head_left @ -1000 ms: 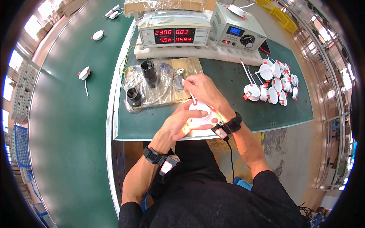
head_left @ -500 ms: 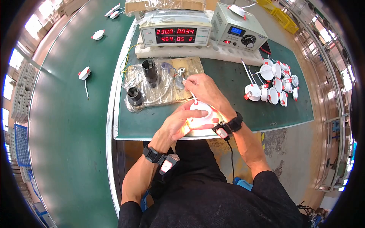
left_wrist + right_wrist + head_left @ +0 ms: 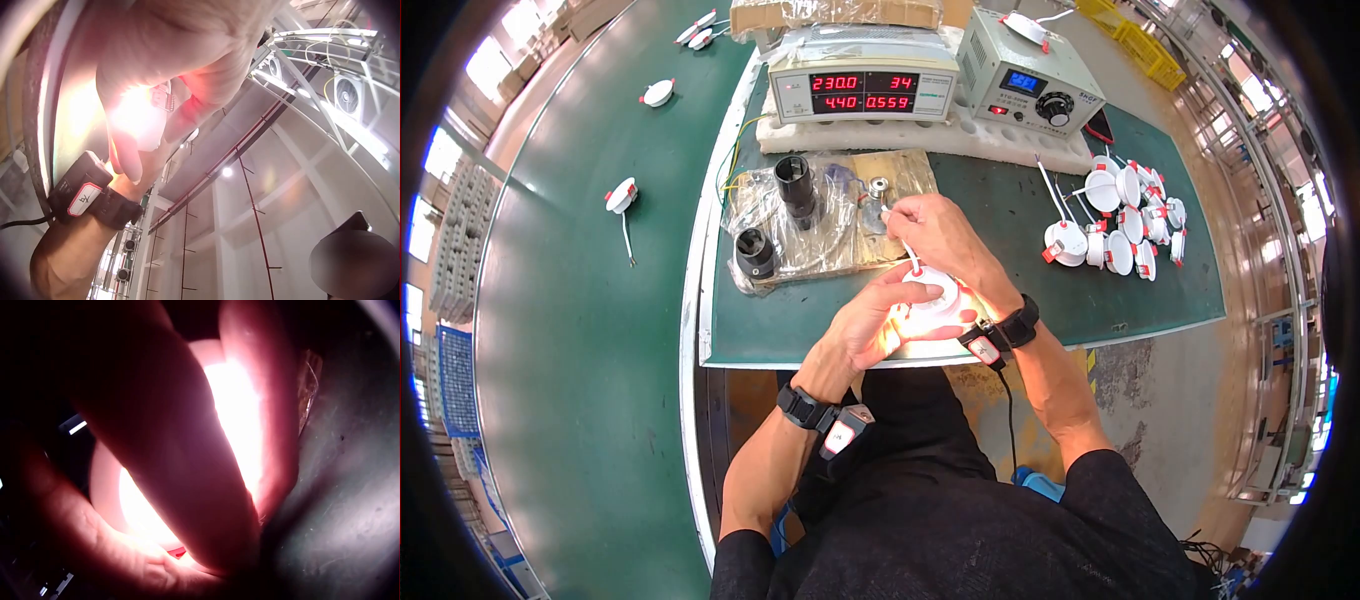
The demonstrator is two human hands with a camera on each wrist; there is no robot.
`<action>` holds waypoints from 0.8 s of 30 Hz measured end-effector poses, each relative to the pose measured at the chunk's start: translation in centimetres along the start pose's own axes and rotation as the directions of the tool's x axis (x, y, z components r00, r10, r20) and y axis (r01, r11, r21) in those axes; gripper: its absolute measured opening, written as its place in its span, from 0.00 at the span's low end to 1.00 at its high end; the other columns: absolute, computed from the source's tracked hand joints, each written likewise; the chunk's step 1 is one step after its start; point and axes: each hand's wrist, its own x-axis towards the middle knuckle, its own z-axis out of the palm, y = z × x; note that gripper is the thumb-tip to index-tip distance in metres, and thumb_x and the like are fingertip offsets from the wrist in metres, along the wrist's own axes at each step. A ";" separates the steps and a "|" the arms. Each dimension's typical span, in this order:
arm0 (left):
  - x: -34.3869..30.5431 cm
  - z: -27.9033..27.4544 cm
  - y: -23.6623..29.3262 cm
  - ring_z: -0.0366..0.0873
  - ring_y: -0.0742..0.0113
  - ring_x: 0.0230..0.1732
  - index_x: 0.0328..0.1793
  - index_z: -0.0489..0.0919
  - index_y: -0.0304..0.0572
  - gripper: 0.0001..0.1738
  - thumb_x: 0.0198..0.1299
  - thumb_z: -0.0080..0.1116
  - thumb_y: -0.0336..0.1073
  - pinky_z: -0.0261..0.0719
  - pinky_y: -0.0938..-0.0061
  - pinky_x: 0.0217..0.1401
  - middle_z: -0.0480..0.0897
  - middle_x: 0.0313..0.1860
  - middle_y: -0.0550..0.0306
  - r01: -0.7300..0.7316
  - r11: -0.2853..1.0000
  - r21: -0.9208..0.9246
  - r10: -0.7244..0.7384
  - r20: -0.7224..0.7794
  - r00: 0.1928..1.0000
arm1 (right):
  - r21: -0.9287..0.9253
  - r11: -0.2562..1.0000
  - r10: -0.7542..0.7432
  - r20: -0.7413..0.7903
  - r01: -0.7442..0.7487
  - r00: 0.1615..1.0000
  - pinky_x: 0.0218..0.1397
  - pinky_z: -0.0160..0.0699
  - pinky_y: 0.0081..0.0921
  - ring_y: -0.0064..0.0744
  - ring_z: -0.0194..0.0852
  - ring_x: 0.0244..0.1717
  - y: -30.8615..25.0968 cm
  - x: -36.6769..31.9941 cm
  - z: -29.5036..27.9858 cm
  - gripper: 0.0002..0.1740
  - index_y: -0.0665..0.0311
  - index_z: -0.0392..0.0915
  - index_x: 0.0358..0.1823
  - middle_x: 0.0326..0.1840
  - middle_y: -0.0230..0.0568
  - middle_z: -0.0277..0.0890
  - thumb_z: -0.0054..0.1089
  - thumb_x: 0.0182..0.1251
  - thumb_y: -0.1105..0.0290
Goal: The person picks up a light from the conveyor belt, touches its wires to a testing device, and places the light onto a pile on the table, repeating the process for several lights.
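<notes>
My left hand (image 3: 868,318) grips a round white downlight (image 3: 940,303), its thumb across the back and its fingers beneath. The lamp is lit and glows strongly through the fingers; in the right wrist view its bright face (image 3: 236,406) shows between them. From a red clip at its edge a short white cable (image 3: 912,254) runs up to my right hand (image 3: 943,238). That hand pinches the cable's end at a metal fitting (image 3: 873,214) on the plastic-wrapped board (image 3: 850,250). The fingers hide the wire tip.
Two black cylindrical sockets (image 3: 795,185) stand on the board's left. Behind are a power meter (image 3: 862,95) with red digits and a grey box with a knob (image 3: 1055,108), both on white foam (image 3: 1020,148). Several downlights (image 3: 1122,215) are heaped at right. A green conveyor belt (image 3: 590,330) lies left.
The hands stay almost in place, with the left thumb shifting slightly on the downlight. The meter's lower-left reading drops from 4.56 through 4.54 to 4.40. The lamp stays lit.
</notes>
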 end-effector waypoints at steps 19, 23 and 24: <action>-0.9 0.7 0.4 0.87 0.47 0.55 0.70 0.72 0.35 0.22 0.76 0.52 0.39 0.90 0.54 0.57 0.84 0.58 0.43 -0.026 0.987 0.158 0.023 0.019 1.000 | 0.269 0.962 0.015 0.097 -0.040 0.995 0.23 0.56 0.25 0.16 0.58 0.19 0.1 -0.1 -0.3 0.18 0.70 0.82 0.31 0.17 0.26 0.67 0.59 0.75 0.61; -2.7 2.5 0.0 0.89 0.56 0.46 0.67 0.78 0.37 0.22 0.78 0.53 0.46 0.89 0.68 0.48 0.86 0.53 0.47 -0.105 0.839 0.534 0.183 -0.097 0.978 | 0.406 0.913 -0.004 0.122 -0.046 0.993 0.23 0.56 0.18 0.13 0.59 0.21 -2.1 -1.9 -1.8 0.17 0.66 0.83 0.36 0.18 0.21 0.65 0.59 0.77 0.60; -2.5 2.0 -0.6 0.89 0.58 0.43 0.64 0.80 0.37 0.22 0.78 0.53 0.47 0.87 0.72 0.46 0.86 0.53 0.49 -0.156 0.726 0.670 0.265 -0.063 0.962 | 0.394 0.918 -0.078 0.076 0.042 0.994 0.24 0.58 0.18 0.12 0.60 0.22 -2.6 -2.4 -1.9 0.16 0.66 0.83 0.36 0.20 0.21 0.66 0.59 0.77 0.60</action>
